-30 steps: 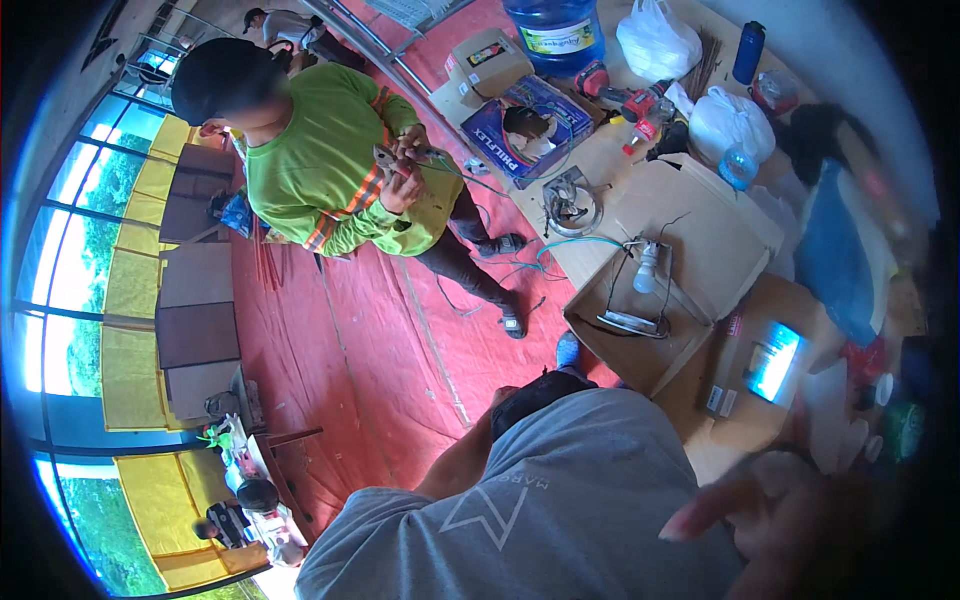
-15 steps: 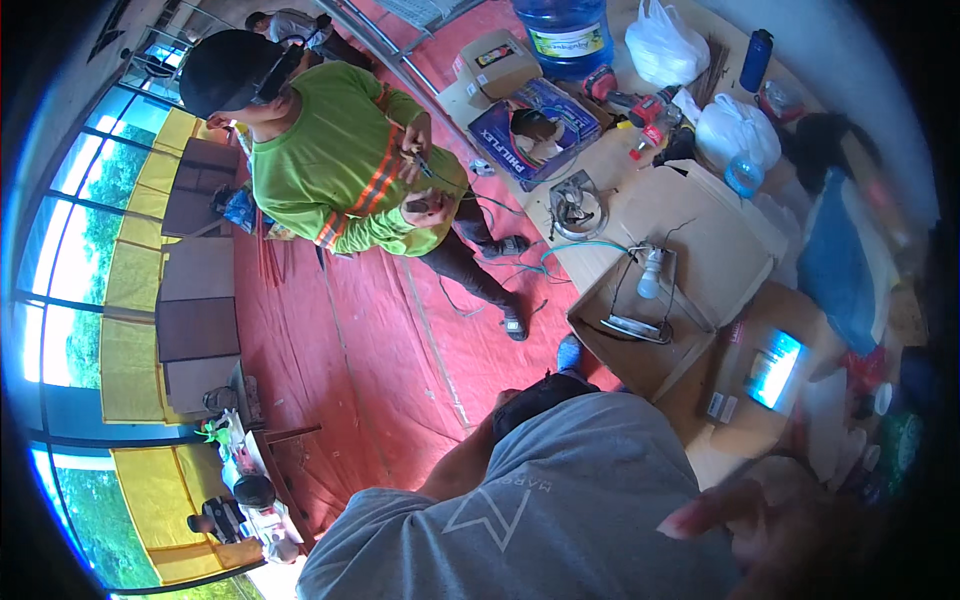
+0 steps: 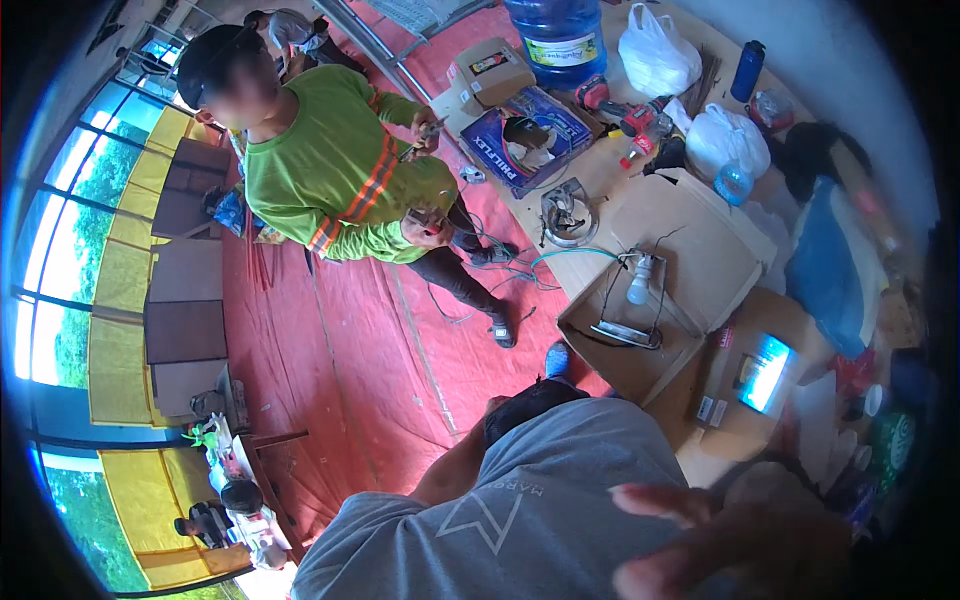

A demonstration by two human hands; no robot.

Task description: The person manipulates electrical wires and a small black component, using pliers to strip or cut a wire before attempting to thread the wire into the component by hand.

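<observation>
My right hand [image 3: 700,540], blurred and close to the camera at the lower right, has its fingers stretched apart with nothing seen between them. It is in front of my grey shirt, beside the table. My left forearm [image 3: 450,470] reaches down by my dark shorts; the left hand's fingers are hidden. On the table, an open flat cardboard box [image 3: 690,225] holds a white light bulb [image 3: 640,282] in a socket with wires and a white-edged fixture [image 3: 627,334]. Closer to my right hand, a bright screen [image 3: 768,373] shines on brown cardboard.
A co-worker in a green shirt [image 3: 330,150] stands across, a tool [image 3: 424,138] in one hand and a small dark thing [image 3: 428,225] in the other. The table also bears a red drill [image 3: 625,108], a blue carton [image 3: 525,140], a water jug [image 3: 556,45] and white bags [image 3: 660,55].
My right hand has come leftward, its fingers now wider apart. The co-worker has lifted the hand with the tool and turned toward me. The whole view has shifted slightly.
</observation>
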